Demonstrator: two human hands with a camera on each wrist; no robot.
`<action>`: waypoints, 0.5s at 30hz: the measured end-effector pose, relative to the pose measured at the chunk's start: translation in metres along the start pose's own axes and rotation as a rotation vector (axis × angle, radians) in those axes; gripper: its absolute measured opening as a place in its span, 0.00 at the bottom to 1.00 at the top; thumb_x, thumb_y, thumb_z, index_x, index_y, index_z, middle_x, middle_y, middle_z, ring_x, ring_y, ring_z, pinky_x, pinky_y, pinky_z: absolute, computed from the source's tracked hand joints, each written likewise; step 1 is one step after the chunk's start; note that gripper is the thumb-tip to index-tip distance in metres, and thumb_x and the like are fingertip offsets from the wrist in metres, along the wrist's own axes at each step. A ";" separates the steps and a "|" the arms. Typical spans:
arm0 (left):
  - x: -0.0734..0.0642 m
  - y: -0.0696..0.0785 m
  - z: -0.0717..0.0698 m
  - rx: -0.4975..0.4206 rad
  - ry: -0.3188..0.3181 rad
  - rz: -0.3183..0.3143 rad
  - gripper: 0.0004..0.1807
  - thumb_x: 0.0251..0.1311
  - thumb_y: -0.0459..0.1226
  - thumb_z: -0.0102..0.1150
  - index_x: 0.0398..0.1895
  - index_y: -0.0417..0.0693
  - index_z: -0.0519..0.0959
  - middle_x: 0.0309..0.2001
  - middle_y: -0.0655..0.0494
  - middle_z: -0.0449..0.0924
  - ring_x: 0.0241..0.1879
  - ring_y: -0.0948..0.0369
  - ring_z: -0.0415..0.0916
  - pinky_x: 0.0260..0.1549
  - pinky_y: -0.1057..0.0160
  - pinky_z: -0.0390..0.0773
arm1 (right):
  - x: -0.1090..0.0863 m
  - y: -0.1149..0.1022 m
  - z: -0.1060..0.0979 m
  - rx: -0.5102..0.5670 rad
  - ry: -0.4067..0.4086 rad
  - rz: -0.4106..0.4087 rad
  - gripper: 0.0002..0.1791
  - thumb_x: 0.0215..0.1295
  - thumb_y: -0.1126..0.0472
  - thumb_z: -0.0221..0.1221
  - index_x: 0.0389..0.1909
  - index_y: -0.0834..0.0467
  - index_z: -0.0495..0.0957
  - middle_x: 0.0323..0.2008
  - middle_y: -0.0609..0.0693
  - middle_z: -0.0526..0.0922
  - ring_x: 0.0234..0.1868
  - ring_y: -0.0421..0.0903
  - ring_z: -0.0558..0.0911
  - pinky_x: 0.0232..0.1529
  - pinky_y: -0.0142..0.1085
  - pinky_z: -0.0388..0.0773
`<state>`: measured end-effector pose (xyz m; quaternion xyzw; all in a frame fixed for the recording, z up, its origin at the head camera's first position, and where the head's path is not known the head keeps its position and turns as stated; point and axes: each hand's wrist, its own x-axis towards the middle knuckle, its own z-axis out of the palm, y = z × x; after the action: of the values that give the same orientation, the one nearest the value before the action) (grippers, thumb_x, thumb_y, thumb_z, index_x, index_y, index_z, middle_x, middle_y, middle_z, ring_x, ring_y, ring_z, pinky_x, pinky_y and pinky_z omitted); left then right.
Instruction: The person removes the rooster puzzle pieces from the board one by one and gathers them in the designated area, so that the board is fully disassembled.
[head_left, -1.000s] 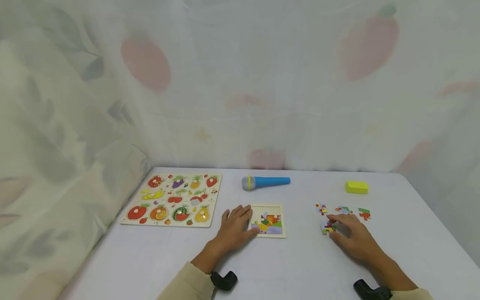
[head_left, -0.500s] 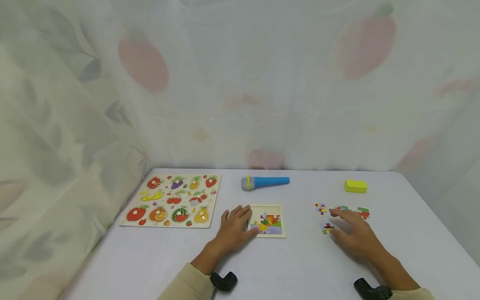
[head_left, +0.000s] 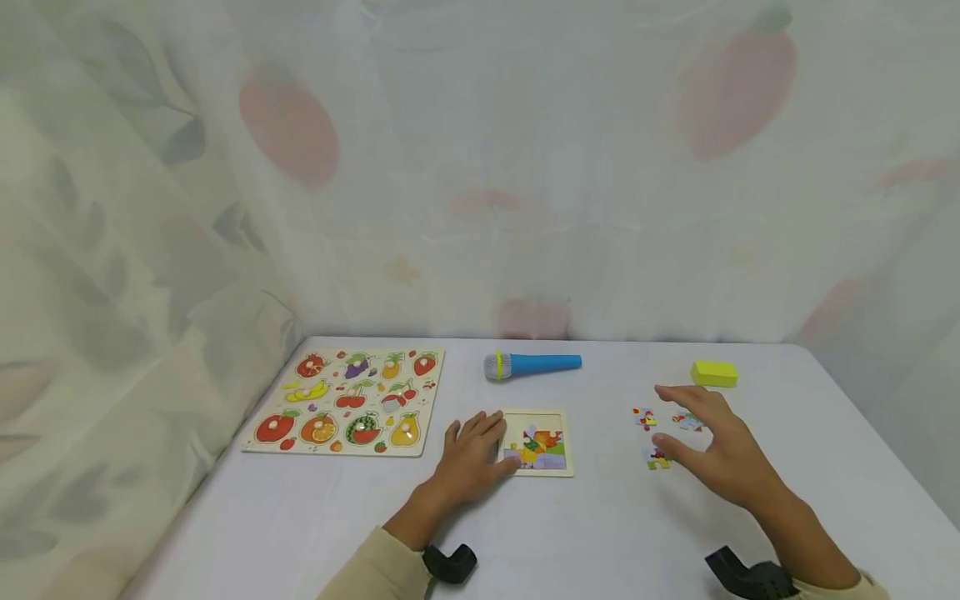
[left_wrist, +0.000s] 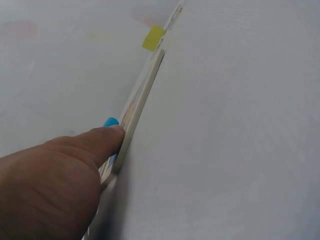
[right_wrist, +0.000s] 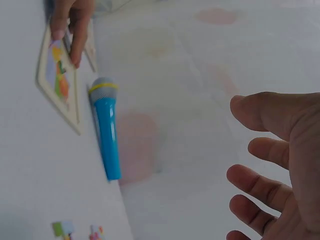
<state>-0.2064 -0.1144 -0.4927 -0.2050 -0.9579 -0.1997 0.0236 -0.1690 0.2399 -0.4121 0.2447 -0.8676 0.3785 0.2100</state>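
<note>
My left hand (head_left: 472,460) rests with spread fingers on the left side of a small wooden puzzle frame (head_left: 567,450). Joined pieces with a colourful bird picture fill its lower part. In the left wrist view the thumb (left_wrist: 102,142) lies on the frame's rim. Raised over the right of the table, my right hand (head_left: 723,454) holds nothing, its thumb and fingers apart. Loose jigsaw pieces lie by it: one with red and yellow (head_left: 644,419), one with green at its foot (head_left: 658,460), and one partly covered (head_left: 686,422) by the fingertips.
A wooden fruit peg puzzle (head_left: 345,402) lies at the left of the white table (head_left: 570,542). Behind the frame is a blue toy microphone (head_left: 543,363). A yellow block (head_left: 714,373) sits at the back right. Patterned cloth (head_left: 465,167) hangs behind the table.
My right hand has let go of the lower loose piece and lifted, its fingers spreading wider. It now hides the rightmost piece. My left hand stays on the frame.
</note>
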 end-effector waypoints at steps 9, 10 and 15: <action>0.000 0.000 0.000 0.000 0.001 0.004 0.38 0.62 0.57 0.56 0.69 0.45 0.68 0.70 0.53 0.61 0.70 0.51 0.52 0.63 0.37 0.45 | 0.021 -0.031 -0.003 0.055 0.009 0.010 0.36 0.53 0.66 0.70 0.65 0.50 0.71 0.57 0.44 0.73 0.57 0.39 0.67 0.52 0.35 0.63; -0.001 0.000 0.000 -0.004 0.001 0.003 0.38 0.62 0.57 0.56 0.69 0.45 0.68 0.70 0.53 0.61 0.70 0.51 0.52 0.63 0.37 0.45 | 0.023 -0.034 -0.002 0.064 0.005 0.018 0.36 0.54 0.65 0.70 0.65 0.49 0.71 0.58 0.44 0.73 0.57 0.40 0.67 0.51 0.38 0.63; -0.001 0.000 -0.001 -0.014 0.003 0.002 0.38 0.62 0.57 0.56 0.69 0.45 0.68 0.70 0.53 0.61 0.70 0.50 0.52 0.63 0.37 0.44 | 0.035 -0.047 0.004 0.126 -0.001 0.001 0.37 0.54 0.66 0.70 0.66 0.51 0.70 0.59 0.46 0.72 0.58 0.44 0.66 0.50 0.45 0.64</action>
<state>-0.2059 -0.1149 -0.4920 -0.2059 -0.9561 -0.2069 0.0237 -0.1701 0.1992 -0.3690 0.2572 -0.8423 0.4324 0.1935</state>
